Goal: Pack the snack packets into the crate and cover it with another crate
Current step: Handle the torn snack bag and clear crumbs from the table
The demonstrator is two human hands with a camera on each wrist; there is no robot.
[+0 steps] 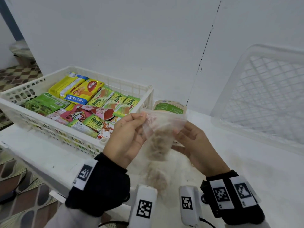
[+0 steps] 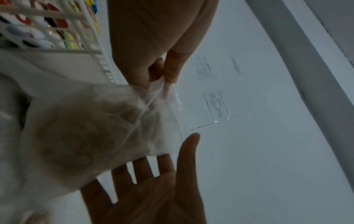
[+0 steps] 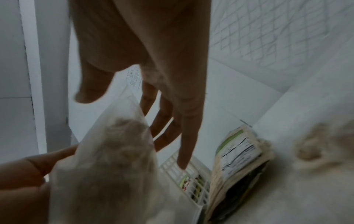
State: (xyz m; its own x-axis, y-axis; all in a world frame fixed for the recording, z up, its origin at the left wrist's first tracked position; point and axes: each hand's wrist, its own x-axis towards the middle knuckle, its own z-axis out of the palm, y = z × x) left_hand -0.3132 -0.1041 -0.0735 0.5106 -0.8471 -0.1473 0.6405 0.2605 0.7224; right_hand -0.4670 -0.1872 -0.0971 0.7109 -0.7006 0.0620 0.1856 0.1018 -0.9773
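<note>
The person holds a clear bag of pale snack pieces (image 1: 157, 137) above the bench (image 1: 238, 170), just beside the near right corner of the filled crate (image 1: 49, 129). The left hand (image 1: 126, 137) pinches the bag's top edge between thumb and fingers; the right hand (image 1: 195, 143) lies with straight fingers against the bag's other side, supporting rather than gripping. The packing step appears nearly done: 1 green-labelled packet (image 1: 169, 106) stands on the bench against the crate's right wall, and another clear bag (image 1: 157, 176) lies near the bench's front edge (blurred). The second crate (image 1: 263, 96) leans at the bench's right end. Next, the held bag likely needs carrying left and lowering onto the packets (image 1: 92, 102) already inside.
</note>
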